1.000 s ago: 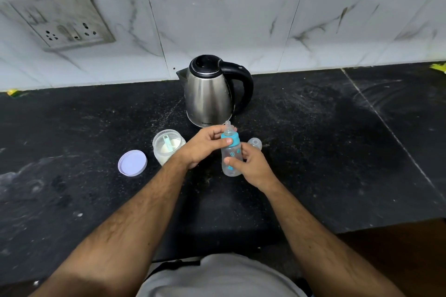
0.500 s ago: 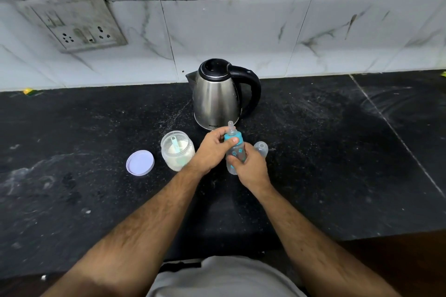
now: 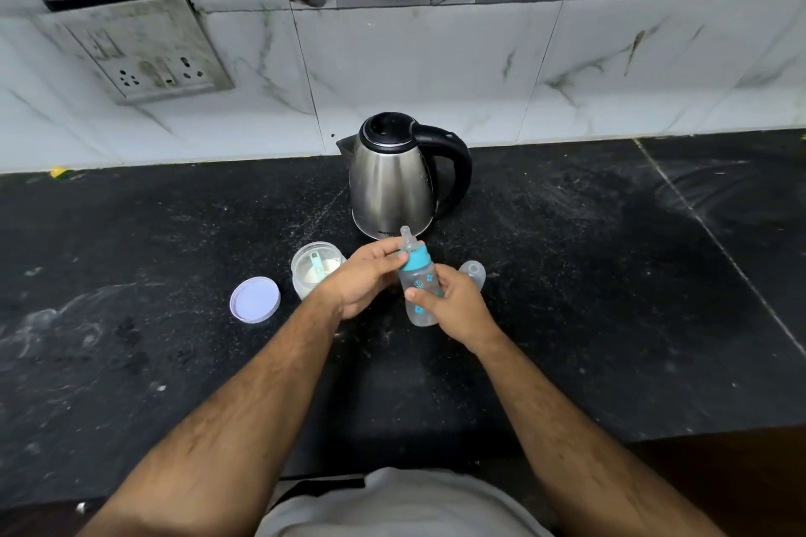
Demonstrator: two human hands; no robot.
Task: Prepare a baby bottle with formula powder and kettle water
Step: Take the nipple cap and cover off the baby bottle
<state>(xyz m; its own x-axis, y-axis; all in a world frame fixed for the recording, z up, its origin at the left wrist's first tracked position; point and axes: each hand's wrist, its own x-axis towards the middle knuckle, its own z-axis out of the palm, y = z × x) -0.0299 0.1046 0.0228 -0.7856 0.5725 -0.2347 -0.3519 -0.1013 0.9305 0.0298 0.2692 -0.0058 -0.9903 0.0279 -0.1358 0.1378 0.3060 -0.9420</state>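
Clear plastic baby bottle (image 3: 419, 294) with teal collar | right hand (image 3: 458, 306) grips body | left hand (image 3: 364, 281) pinches collar | steel kettle (image 3: 392, 183) beyond hands, base lettering unreadable

Clear baby bottle (image 3: 419, 292) with teal collar, tilted slightly, seemingly empty. Steel kettle (image 3: 392, 183) upright behind it. Open formula jar (image 3: 315, 270) left, scoop inside.

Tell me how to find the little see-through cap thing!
Find the steel kettle at the wall. In front of it two hands hold a baby bottle. The clear dome cap sits on the counter just right of them, far from the flat lilac lid.
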